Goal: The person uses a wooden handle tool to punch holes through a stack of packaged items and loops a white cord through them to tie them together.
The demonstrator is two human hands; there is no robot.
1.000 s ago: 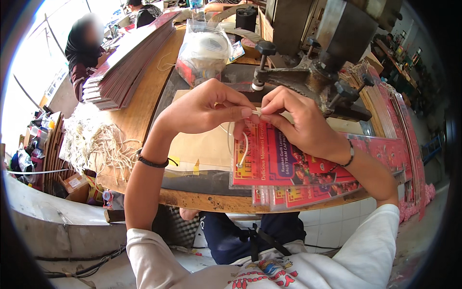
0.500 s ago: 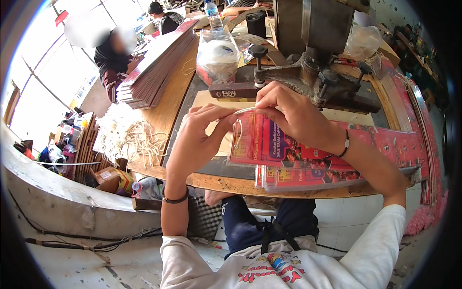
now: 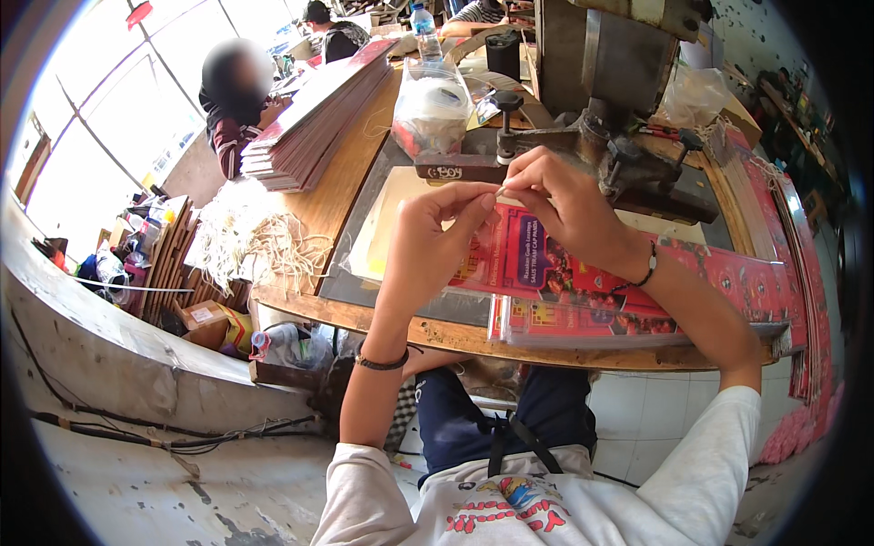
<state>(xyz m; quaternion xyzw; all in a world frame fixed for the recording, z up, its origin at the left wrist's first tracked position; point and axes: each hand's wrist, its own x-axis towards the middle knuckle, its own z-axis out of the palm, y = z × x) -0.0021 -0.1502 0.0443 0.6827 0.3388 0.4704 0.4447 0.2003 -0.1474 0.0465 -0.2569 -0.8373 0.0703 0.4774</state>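
Note:
Above the workbench, my left hand (image 3: pixel 430 238) and my right hand (image 3: pixel 566 214) meet fingertip to fingertip. Both pinch a thin white string (image 3: pixel 499 192), of which only a short bit shows between the fingers. Just below them lies a red printed plastic-covered sheet (image 3: pixel 546 259), its left end partly hidden by my left hand. Under its near edge is a stack of similar red sheets (image 3: pixel 583 323) along the table edge. The right forearm passes over these sheets.
A heavy metal press (image 3: pixel 610 118) stands behind my hands. A tangle of white strings (image 3: pixel 259 241) lies left, near a tall stack of boards (image 3: pixel 319 118). A clear bag (image 3: pixel 432 114) and water bottle (image 3: pixel 425 32) stand at the back. A person (image 3: pixel 237 105) sits far left.
My left hand has moved right and up against my right fingertips. The string's wide loop between the hands has shrunk to a short bit. The whole view has shifted slightly.

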